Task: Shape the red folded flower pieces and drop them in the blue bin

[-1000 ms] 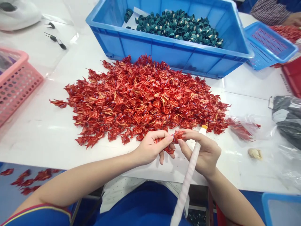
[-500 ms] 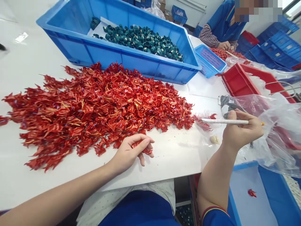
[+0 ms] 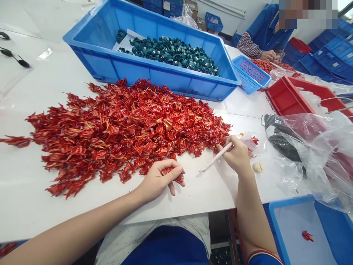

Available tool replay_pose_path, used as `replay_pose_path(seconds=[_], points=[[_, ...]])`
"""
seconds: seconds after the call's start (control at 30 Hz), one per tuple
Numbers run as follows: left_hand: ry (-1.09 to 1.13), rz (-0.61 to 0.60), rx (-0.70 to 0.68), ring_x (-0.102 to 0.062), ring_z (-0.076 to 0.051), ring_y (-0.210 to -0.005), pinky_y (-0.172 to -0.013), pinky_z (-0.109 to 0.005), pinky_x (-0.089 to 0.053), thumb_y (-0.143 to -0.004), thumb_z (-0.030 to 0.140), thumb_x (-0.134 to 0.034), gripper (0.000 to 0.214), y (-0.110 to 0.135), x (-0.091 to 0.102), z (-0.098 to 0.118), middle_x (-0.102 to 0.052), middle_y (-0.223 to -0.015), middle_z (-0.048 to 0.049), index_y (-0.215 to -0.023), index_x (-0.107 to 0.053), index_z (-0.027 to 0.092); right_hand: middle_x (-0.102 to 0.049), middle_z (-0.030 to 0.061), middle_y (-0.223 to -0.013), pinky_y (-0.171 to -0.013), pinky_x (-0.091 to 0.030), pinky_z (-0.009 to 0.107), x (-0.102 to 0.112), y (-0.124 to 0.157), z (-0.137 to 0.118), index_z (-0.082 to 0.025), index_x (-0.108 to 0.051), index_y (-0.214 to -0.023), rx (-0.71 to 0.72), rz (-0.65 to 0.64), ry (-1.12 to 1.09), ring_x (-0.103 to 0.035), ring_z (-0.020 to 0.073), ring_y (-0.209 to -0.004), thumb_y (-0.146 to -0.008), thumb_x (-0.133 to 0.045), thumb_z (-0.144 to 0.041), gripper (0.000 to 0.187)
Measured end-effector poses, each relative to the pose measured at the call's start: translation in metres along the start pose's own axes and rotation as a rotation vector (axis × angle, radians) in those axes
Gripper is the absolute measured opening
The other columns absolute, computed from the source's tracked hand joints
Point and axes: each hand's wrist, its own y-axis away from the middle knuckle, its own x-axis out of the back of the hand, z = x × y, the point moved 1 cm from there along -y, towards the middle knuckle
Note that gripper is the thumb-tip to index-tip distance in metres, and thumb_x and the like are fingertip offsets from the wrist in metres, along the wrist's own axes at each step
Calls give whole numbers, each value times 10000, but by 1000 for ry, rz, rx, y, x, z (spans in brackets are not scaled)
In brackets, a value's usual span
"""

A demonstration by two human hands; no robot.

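A big heap of red folded foil pieces [image 3: 124, 129] covers the middle of the white table [image 3: 33, 209]. My left hand [image 3: 160, 178] rests on the table at the heap's near edge, fingers curled round a few red pieces [image 3: 176, 177]. My right hand [image 3: 235, 156] is closed on a thin white stick [image 3: 216, 158], which slants down to the left with its tip just above the table. This hand sits at the heap's right edge, beside a small clear bag of red pieces [image 3: 252, 141].
A large blue bin [image 3: 176, 79] with dark green pieces [image 3: 171, 53] stands behind the heap. To the right are a small blue basket [image 3: 249, 71], a red tray [image 3: 286, 97], clear plastic bags [image 3: 320, 151], and a blue tray [image 3: 298, 228] holding one red piece. Another person works at the far right.
My right hand swung out right over the plastic bags with the stick, then came back to the heap's right edge. One red piece now lies in the blue tray. The left hand stayed put.
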Motion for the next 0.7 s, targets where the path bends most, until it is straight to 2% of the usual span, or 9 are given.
replay_pose_path(seconds=[0.23, 0.4, 0.5, 0.63, 0.7], points=[[1, 13, 7, -680, -180, -627, -367, -175, -499, -693, 597, -753, 493, 1, 0, 1, -576, -623, -20, -698, -617, 124, -571, -8, -685, -596, -396, 298, 1, 3, 3, -237, -395, -644, 43, -5, -65, -484, 158, -609, -689, -722, -394, 366], [-2, 14, 6, -676, -173, -625, -369, -168, -502, -689, 594, -758, 494, 1, -1, 1, -576, -622, -18, -687, -610, 123, -610, 5, -725, -632, -446, 312, 0, 4, 2, -228, -450, -651, 74, -5, -221, -550, 169, -663, -722, -683, -321, 261], [-8, 14, 4, -677, -176, -631, -372, -169, -503, -694, 590, -755, 489, 2, -1, 2, -575, -627, -18, -691, -610, 123, -616, 1, -704, -620, -448, 309, 1, 5, 0, -225, -470, -642, 74, -5, -206, -561, 167, -651, -713, -661, -257, 206], [-32, 10, 1, -685, -190, -635, -372, -178, -506, -715, 563, -743, 459, 2, -1, 2, -575, -626, -22, -698, -605, 126, -644, 3, -722, -651, -477, 322, 2, 7, -1, -228, -481, -648, 89, 61, -246, -598, 177, -686, -709, -671, -227, 200], [-33, 33, -17, -689, -194, -634, -365, -181, -506, -715, 535, -751, 429, 2, -1, 1, -580, -645, -20, -764, -626, 127, -655, 7, -750, -691, -498, 340, 2, 8, -1, -228, -495, -659, 110, 119, -315, -622, 186, -729, -709, -691, -210, 204]])
